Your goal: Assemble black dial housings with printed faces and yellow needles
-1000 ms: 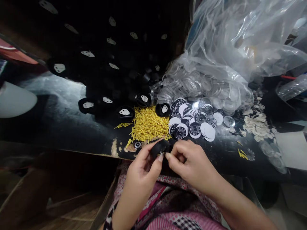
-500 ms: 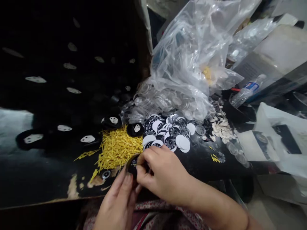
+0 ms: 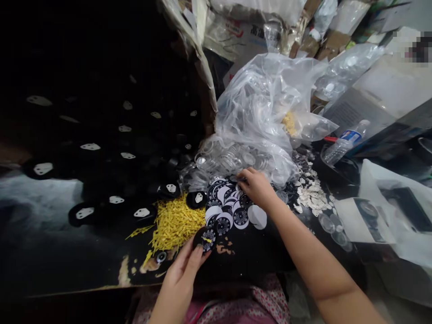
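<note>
Left hand: the left hand [image 3: 184, 272] grips a round black dial housing with a printed face and a small yellow pointer [image 3: 205, 237] by its near edge between thumb and fingers, just above the dark worn table [image 3: 263, 256].
Right hand: the right hand [image 3: 256, 185] reaches out palm down, fingers curled onto the heap of round black-and-white printed dial discs [image 3: 229, 209]; whether it has pinched one cannot be made out.
Dial housing: just in front of the disc heap, at its near left edge.
Yellow pile: loose yellow plastic pointers [image 3: 175, 221] left of the disc heap.
Beyond the discs: clear plastic bag spilling round transparent lenses [image 3: 243, 148].
Right of the discs: pale plastic scraps [image 3: 312, 191], then a clear water bottle with a blue label [image 3: 346, 139], its writing too small to read.
Hidden: the far left lies in deep shadow; only black housings with white patches [image 3: 116, 200] show.
Writing: red characters on the cardboard behind the bag, unreadable.
</note>
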The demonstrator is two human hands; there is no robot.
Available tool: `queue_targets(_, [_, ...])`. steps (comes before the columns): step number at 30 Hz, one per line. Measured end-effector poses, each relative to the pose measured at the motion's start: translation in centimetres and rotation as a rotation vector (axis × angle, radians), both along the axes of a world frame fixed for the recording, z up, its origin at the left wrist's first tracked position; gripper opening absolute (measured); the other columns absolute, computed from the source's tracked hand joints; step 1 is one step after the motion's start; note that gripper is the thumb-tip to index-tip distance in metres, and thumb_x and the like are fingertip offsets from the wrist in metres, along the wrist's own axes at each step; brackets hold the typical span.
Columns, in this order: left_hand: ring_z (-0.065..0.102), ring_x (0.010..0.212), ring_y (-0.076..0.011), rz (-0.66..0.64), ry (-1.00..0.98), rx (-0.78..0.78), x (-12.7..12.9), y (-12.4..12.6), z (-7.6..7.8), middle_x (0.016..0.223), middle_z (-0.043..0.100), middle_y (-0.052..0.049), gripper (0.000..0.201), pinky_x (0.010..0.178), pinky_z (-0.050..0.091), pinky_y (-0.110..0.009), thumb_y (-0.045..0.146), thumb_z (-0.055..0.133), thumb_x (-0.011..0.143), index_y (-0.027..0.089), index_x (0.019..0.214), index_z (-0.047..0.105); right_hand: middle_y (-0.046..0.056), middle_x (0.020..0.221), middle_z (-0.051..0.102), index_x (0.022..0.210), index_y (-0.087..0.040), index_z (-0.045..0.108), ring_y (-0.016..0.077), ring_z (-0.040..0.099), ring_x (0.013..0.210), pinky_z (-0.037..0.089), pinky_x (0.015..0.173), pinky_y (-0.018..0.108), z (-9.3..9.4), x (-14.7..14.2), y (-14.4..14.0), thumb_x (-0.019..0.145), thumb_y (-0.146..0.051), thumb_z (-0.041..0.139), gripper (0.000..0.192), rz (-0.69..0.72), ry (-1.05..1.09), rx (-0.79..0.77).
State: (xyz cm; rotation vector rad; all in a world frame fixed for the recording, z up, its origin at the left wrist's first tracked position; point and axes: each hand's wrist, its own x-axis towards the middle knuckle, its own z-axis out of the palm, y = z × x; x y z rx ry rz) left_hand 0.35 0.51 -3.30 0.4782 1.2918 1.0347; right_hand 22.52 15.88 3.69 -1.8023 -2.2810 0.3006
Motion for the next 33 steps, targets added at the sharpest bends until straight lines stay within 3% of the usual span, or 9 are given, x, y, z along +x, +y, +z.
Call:
queue_targets(6, [0.064, 0.116, -0.0297, -0.013, 0.005, -0.002, -0.4, 0.1, 0.2, 0.140, 0.059, -0.007, 0.059, 0.104, 0.049, -0.039, 0.052, 0.071, 0.078, 0.023, 0.129, 0.061, 0.008, 0.109, 0.070, 0.101, -0.021, 0.066, 0.0261, 0.061, 0.102, 0.037, 0.088, 0.038, 0.0, -0.2, -0.7, 0.092, -0.037, 0.062, 0.019, -0.068, -0.015, 0.014])
queue_targets(10, [0.062, 0.119, -0.0290, -0.035, 0.002, -0.016, -0.2, 0.2, 1.5, 0.140, 0.059, -0.009, 0.055, 0.106, 0.048, -0.038, 0.048, 0.068, 0.083, 0.022, 0.130, 0.059, 0.010, 0.101, 0.071, 0.099, -0.018, 0.065, 0.0282, 0.060, 0.101, 0.036, 0.089, 0.041, 0.3, -0.2, -0.7, 0.090, -0.033, 0.064, 0.018, -0.116, -0.002, 0.040])
queue_targets(13, [0.062, 0.119, -0.0288, 0.076, -0.093, -0.028, 0.4, 0.6, 2.9, 0.138, 0.061, -0.008, 0.046, 0.104, 0.050, -0.040, 0.047, 0.069, 0.082, 0.022, 0.120, 0.064, 0.008, 0.104, 0.071, 0.098, -0.020, 0.064, 0.0284, 0.059, 0.104, 0.037, 0.092, 0.044, 1.3, -0.6, -2.5, 0.088, -0.035, 0.067, 0.018, -0.125, 0.074, 0.042])
queue_targets(17, [0.069, 0.107, -0.0278, 0.109, -0.306, -0.069, 1.3, 1.4, 4.9, 0.112, 0.074, -0.010, 0.031, 0.099, 0.054, -0.044, 0.044, 0.068, 0.083, 0.019, 0.101, 0.070, 0.005, 0.116, 0.070, 0.097, -0.022, 0.063, 0.0235, 0.058, 0.107, 0.040, 0.093, 0.040, 2.3, -3.0, -7.2, 0.086, -0.035, 0.071, 0.019, 0.122, 0.407, -0.039])
queue_targets(20, [0.070, 0.104, -0.0243, 0.089, -0.410, -0.103, 1.6, 1.9, 5.9, 0.109, 0.075, -0.009, 0.029, 0.095, 0.056, -0.040, 0.042, 0.067, 0.085, 0.019, 0.103, 0.072, 0.005, 0.125, 0.068, 0.101, -0.022, 0.065, 0.0256, 0.055, 0.112, 0.036, 0.094, 0.043, 2.1, -4.8, -9.9, 0.089, -0.033, 0.068, 0.017, 0.273, 0.386, -0.015])
queue_targets(23, [0.068, 0.108, -0.0237, 0.093, -0.360, -0.066, 1.5, 1.8, 5.9, 0.118, 0.072, -0.008, 0.034, 0.092, 0.056, -0.033, 0.044, 0.071, 0.082, 0.021, 0.106, 0.072, 0.003, 0.129, 0.067, 0.104, -0.023, 0.066, 0.0280, 0.052, 0.115, 0.031, 0.094, 0.046, 1.9, -5.5, -10.8, 0.093, -0.033, 0.063, 0.015, 0.363, 0.317, 0.071])
queue_targets(25, [0.064, 0.115, -0.0248, 0.062, -0.291, -0.010, 1.3, 1.4, 5.6, 0.124, 0.069, -0.007, 0.038, 0.095, 0.055, -0.033, 0.043, 0.074, 0.079, 0.023, 0.111, 0.071, 0.002, 0.121, 0.071, 0.101, -0.024, 0.067, 0.0265, 0.053, 0.114, 0.032, 0.094, 0.045, 2.1, -5.6, -10.7, 0.094, -0.031, 0.060, 0.012, 0.366, 0.360, 0.087])
queue_targets(29, [0.055, 0.128, -0.0257, -0.109, -0.029, 0.150, 1.3, 0.5, 4.9, 0.135, 0.063, -0.006, 0.044, 0.107, 0.045, -0.036, 0.042, 0.067, 0.085, 0.024, 0.125, 0.065, 0.004, 0.096, 0.073, 0.097, -0.020, 0.065, 0.0200, 0.060, 0.093, 0.040, 0.082, 0.035, 2.5, -6.3, -9.8, 0.099, -0.035, 0.049, 0.022, 0.147, 0.490, -0.027])
queue_targets(33, [0.051, 0.132, -0.0284, -0.226, 0.143, 0.216, 1.4, -0.2, 5.2, 0.129, 0.067, -0.008, 0.041, 0.105, 0.046, -0.036, 0.041, 0.063, 0.087, 0.022, 0.123, 0.065, 0.003, 0.070, 0.064, 0.073, -0.019, 0.056, 0.0182, 0.056, 0.070, 0.034, 0.070, 0.033, 2.3, -7.7, -9.6, 0.103, -0.043, 0.031, 0.046, 0.094, 0.304, -0.067])
